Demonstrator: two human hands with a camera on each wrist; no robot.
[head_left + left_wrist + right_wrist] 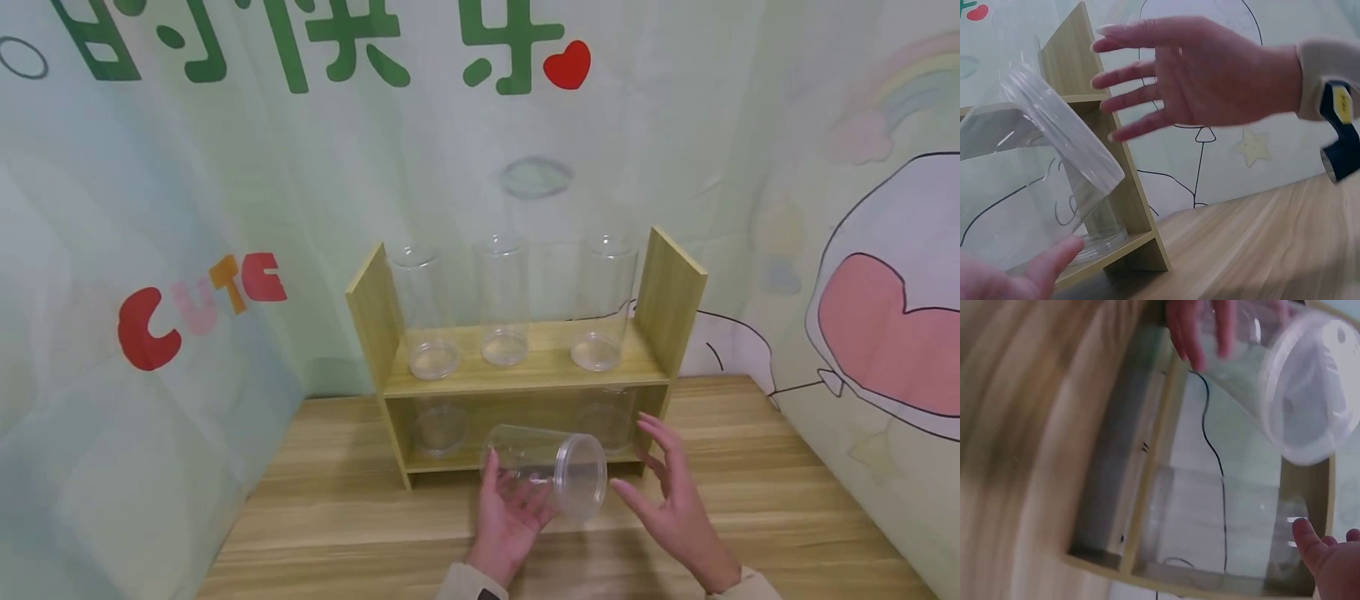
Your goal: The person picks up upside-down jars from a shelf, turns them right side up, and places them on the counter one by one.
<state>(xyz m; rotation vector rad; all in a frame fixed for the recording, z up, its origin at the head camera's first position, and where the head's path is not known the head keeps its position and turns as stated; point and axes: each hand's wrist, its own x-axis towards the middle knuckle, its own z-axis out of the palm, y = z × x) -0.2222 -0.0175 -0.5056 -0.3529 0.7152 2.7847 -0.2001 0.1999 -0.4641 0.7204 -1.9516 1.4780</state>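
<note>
A clear plastic jar lies on its side above the table in front of the shelf, its lidded end turned right and toward me. My left hand holds it from below, with the thumb on the near left side; the fingers show through the clear wall. In the left wrist view, the ridged rim band of the jar slants close above that hand's thumb. My right hand is spread to the right of the lidded end, apart from it, with nothing between thumb and fingers.
A two-tier wooden shelf stands on the wooden table. Three clear jars stand on its upper tier, including a middle jar. On the lower tier are a left jar and a right jar. A printed cloth hangs behind.
</note>
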